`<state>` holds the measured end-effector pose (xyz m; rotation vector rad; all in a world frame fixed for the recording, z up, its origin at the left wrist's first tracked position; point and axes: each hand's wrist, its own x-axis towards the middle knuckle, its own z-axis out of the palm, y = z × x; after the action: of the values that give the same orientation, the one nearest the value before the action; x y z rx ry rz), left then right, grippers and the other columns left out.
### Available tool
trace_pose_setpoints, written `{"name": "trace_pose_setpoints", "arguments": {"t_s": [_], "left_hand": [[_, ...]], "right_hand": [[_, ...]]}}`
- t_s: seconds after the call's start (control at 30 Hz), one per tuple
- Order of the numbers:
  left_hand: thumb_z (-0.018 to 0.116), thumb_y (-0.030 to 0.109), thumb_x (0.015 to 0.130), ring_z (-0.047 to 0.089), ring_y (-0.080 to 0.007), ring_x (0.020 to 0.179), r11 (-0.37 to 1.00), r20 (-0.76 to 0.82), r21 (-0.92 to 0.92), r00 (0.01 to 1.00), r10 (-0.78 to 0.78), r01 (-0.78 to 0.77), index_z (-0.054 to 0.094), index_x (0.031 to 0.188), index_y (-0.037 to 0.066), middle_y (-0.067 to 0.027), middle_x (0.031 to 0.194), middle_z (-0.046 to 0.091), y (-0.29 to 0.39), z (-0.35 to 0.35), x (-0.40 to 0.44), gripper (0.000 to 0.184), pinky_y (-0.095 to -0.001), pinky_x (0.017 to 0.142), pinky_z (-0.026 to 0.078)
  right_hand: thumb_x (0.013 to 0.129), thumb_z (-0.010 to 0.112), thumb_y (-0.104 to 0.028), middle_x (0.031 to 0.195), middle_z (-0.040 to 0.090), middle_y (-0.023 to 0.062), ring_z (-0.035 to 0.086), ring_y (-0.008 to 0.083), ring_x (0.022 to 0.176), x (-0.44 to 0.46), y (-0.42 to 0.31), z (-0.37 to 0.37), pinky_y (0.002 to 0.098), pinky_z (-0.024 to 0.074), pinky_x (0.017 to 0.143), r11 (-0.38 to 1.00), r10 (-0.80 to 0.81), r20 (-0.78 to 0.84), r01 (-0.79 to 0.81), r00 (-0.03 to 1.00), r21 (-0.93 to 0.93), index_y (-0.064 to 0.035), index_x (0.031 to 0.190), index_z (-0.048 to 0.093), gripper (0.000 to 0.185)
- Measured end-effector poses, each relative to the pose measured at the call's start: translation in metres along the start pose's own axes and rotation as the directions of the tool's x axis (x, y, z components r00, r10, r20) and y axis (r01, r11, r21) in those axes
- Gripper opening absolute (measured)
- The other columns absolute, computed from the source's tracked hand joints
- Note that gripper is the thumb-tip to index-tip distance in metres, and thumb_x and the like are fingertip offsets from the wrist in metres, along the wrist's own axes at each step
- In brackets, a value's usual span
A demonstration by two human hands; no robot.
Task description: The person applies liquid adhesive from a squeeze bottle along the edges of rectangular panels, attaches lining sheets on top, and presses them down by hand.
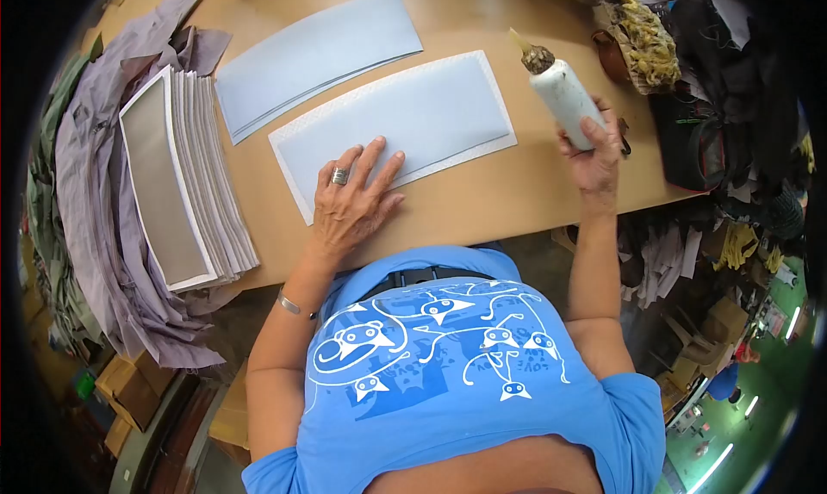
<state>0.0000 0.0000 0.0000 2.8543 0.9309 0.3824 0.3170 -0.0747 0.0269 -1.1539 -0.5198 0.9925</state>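
My left hand, with a ring on one finger, rests with fingers spread on the near edge of a light blue fabric piece. That piece lies over a slightly larger white textured panel, whose border shows around it. My right hand is wrapped around the lower end of a white squeeze bottle. The bottle is tilted, its yellowish nozzle pointing up and to the left, with brown crust around the neck. Behind the panel lies a stack of light blue fabric pieces.
On the left stand a fanned stack of white-edged panels and heaps of mauve fabric. A brown pot, a yellow crusted lump and a black bag are at the right. The wooden table's near edge runs before my body.
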Motion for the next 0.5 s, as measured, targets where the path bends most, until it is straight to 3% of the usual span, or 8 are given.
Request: {"name": "trace_pose_setpoints", "arguments": {"t_s": [0.07,0.17,0.2,0.3,0.33,0.43,0.5], "left_hand": [[0.07,0.022,0.069,0.049,-0.0215,0.107,0.996,0.008,-0.081,0.999,-0.041,0.041,0.051,0.124,0.018,-0.0024,0.125,0.05,0.0,-0.005,0.005,0.059,-0.0356,0.09,0.036],[0.069,0.021,0.071,0.05,-0.0222,0.106,0.995,0.033,-0.071,0.997,-0.071,0.073,0.053,0.121,0.016,-0.0016,0.124,0.05,-0.001,-0.007,0.019,0.052,-0.0348,0.089,0.036],[0.066,0.021,0.075,0.048,-0.0234,0.109,0.994,0.001,-0.089,0.997,-0.071,0.071,0.053,0.119,0.015,-0.0015,0.125,0.05,-0.002,-0.002,0.028,0.046,-0.035,0.09,0.036],[0.064,0.02,0.077,0.046,-0.0239,0.114,0.995,-0.055,-0.083,0.997,-0.052,0.048,0.054,0.119,0.015,-0.0018,0.128,0.048,-0.003,0.006,0.05,0.043,-0.035,0.092,0.036],[0.063,0.023,0.078,0.043,-0.0232,0.119,0.993,-0.031,-0.097,0.997,-0.069,0.066,0.054,0.119,0.016,-0.0013,0.131,0.047,-0.001,0.01,0.054,0.043,-0.0361,0.096,0.033],[0.062,0.027,0.08,0.042,-0.0221,0.121,0.998,-0.01,-0.047,0.999,-0.043,0.042,0.053,0.121,0.017,-0.0001,0.134,0.045,-0.001,0.025,0.058,0.043,-0.0368,0.1,0.03],[0.061,0.029,0.08,0.041,-0.0217,0.121,0.997,-0.026,-0.061,0.999,-0.044,0.043,0.053,0.121,0.017,0.0004,0.134,0.044,-0.002,0.028,0.058,0.043,-0.0374,0.101,0.028]], "right_hand": [[0.073,0.07,-0.01,0.089,0.057,0.0073,0.054,0.011,0.063,0.005,-0.022,0.002,0.0215,0.0453,0.052,0.961,-0.113,-0.005,0.108,0.994,-0.253,-0.0024,0.108,0.05,0.041],[0.073,0.069,-0.005,0.087,0.057,0.0057,0.053,0.0088,0.062,0.009,-0.035,0.012,0.0209,0.044,0.05,0.852,-0.327,0.052,0.318,0.944,-0.417,-0.0013,0.104,0.052,0.036],[0.074,0.069,-0.004,0.085,0.057,0.0045,0.053,0.0083,0.063,0.011,-0.038,0.023,0.0205,0.0447,0.052,0.835,-0.436,0.013,0.41,0.9,-0.367,-0.0009,0.105,0.052,0.036],[0.074,0.071,-0.008,0.083,0.058,0.0035,0.053,0.0085,0.063,0.011,-0.046,0.036,0.0198,0.0448,0.053,0.756,-0.402,0.048,0.361,0.915,-0.547,-0.0014,0.105,0.053,0.036],[0.074,0.072,-0.013,0.084,0.059,0.004,0.056,0.0098,0.067,0.014,-0.046,0.033,0.0215,0.0465,0.056,0.719,-0.302,0.103,0.298,0.948,-0.628,-0.0031,0.105,0.054,0.037],[0.073,0.073,-0.017,0.086,0.061,0.0056,0.058,0.0121,0.07,0.021,-0.04,0.028,0.0249,0.0484,0.06,0.553,-0.23,0.169,0.272,0.958,-0.788,-0.0042,0.103,0.056,0.037],[0.071,0.074,-0.02,0.084,0.063,0.0069,0.06,0.0143,0.072,0.024,-0.038,0.027,0.0269,0.049,0.064,0.48,-0.284,0.182,0.304,0.941,-0.823,-0.0044,0.101,0.057,0.037]]}}
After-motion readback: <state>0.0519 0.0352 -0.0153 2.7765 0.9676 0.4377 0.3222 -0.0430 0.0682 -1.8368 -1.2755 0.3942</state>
